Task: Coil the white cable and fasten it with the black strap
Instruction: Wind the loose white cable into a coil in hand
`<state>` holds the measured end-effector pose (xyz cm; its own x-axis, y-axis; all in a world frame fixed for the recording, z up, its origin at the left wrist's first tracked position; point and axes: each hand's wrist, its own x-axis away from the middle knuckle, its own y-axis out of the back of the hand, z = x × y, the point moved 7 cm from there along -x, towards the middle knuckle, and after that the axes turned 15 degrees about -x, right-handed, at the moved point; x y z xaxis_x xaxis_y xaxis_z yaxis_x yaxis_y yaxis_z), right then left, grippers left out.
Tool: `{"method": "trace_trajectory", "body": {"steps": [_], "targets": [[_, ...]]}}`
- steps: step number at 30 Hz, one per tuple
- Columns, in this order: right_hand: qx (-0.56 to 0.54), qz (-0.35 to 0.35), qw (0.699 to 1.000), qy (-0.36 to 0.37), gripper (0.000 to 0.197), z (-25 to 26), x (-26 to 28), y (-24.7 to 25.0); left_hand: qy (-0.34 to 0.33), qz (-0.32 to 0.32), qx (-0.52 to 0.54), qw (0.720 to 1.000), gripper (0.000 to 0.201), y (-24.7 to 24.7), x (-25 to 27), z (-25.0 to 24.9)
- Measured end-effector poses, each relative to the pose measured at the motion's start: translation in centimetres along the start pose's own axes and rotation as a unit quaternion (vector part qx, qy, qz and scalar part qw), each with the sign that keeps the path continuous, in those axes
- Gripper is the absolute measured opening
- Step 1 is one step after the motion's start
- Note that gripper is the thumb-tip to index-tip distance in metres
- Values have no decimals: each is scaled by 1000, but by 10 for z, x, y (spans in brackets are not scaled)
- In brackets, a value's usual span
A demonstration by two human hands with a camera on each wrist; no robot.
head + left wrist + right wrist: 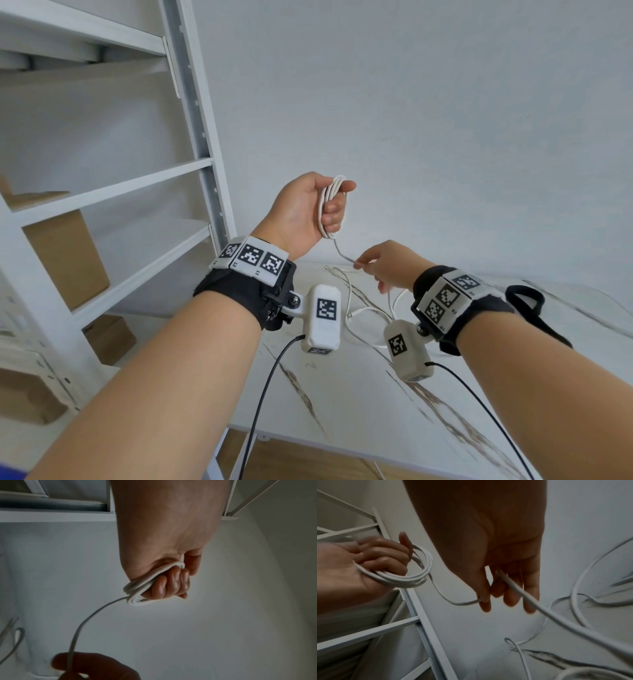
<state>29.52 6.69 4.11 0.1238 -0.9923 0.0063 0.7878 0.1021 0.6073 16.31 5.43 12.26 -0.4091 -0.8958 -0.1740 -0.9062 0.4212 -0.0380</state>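
Observation:
My left hand [339, 200] is raised above the table and grips a small coil of the white cable [334, 186], with several loops round its curled fingers [171, 580]. One strand [340, 253] drops from the coil [419, 574] to my right hand [368, 267], lower and to the right. There my thumb and forefinger pinch the strand [489, 595]. The rest of the cable [366, 311] lies in loose loops on the table. A black strap loop [524, 299] shows just behind my right wrist; I cannot tell whether it belongs to the wristband.
The marbled white table [359, 394] stands against a white wall. A white metal shelf unit [137, 171] stands close on the left, with cardboard boxes [68, 257] on its lower shelves. Black camera leads [267, 383] hang from both wrists.

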Motion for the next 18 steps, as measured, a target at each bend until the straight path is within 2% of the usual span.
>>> {"method": "trace_trajectory", "body": {"steps": [2, 4, 8, 11, 15, 18], "targets": [[-30, 60, 998, -15, 28, -2, 2, -10, 3, -12, 11, 1000, 33, 2, -1, 0], [-39, 98, 994, -12, 18, 2, 6, -18, 2, -35, 4, 999, 31, 6, -1, 1], [-46, 130, 990, 10, 7, 12, 11, -25, -5, -101, -35, 994, 24, 12, 0, 3], [-31, 146, 988, 42, 9, 22, 16, -24, -1, -147, -71, 987, 17, 18, 1, 5], [-55, 160, 982, 85, 6, 38, 25, -23, 0, -191, -188, 963, 9, 21, 0, 6], [-48, 143, 984, 97, 6, 45, 26, -22, -7, -210, -300, 931, 19, 22, -5, 10]]}}
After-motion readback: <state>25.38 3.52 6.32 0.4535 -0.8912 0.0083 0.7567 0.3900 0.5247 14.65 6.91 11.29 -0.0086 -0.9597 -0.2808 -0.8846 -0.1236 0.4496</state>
